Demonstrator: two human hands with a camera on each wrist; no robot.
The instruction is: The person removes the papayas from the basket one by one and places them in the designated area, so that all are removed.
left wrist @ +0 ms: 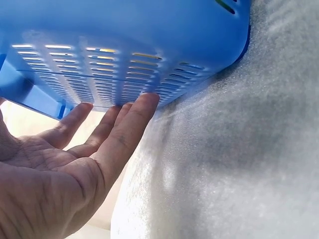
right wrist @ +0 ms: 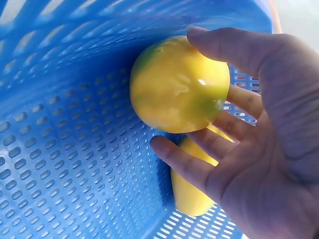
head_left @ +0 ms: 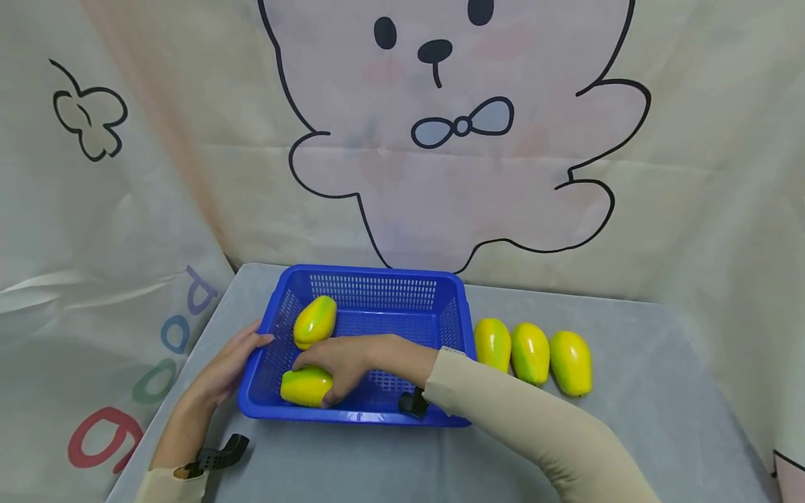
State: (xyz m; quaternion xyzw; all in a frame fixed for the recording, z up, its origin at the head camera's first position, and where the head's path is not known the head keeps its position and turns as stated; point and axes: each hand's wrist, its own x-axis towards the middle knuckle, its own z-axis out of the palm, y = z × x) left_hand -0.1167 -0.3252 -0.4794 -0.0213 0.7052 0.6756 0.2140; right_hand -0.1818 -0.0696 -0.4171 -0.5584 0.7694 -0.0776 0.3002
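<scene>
A blue plastic basket (head_left: 371, 417) holds two yellow-green papayas. My right hand (head_left: 342, 360) reaches into it, around the nearer papaya (head_left: 305, 388), which lies on its side by the left end. In the right wrist view, the thumb touches that papaya (right wrist: 174, 89) while the spread fingers extend loosely past it, the index fingertip standing apart. Behind it lies the other papaya (head_left: 316, 320). At the basket's left side is my left hand (head_left: 229, 363), its thumb by the rim. The left wrist view shows its nearly straight fingers (left wrist: 124, 137) against the slotted outer wall (left wrist: 99, 74).
Three more papayas stand in a row right of the basket: one against its side (head_left: 492, 342), a middle papaya (head_left: 530, 353) and a right papaya (head_left: 571, 363). All rest on a grey-covered table (head_left: 648, 405). A printed curtain (head_left: 459, 202) hangs behind.
</scene>
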